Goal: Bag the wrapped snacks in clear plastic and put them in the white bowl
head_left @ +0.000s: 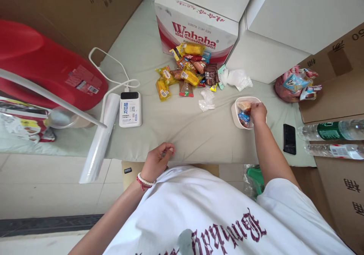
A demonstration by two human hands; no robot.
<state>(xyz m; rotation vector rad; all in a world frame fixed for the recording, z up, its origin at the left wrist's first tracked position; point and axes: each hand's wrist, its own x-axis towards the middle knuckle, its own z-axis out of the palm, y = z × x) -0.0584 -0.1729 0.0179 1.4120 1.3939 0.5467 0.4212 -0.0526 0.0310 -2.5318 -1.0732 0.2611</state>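
We have our right hand (258,113) in the white bowl (235,119) right of centre, among wrapped snacks (243,117), though whether it grips one we cannot tell, while our left hand (158,158) lies loosely closed at lower centre.

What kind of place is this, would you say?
Probably a home or dormitory room, partly used for storage, though I can't be sure. A pale green cloth-covered table holds a heap of colourful plastic-wrapped snacks and a rectangular white power bank, near large brown cardboard boxes.
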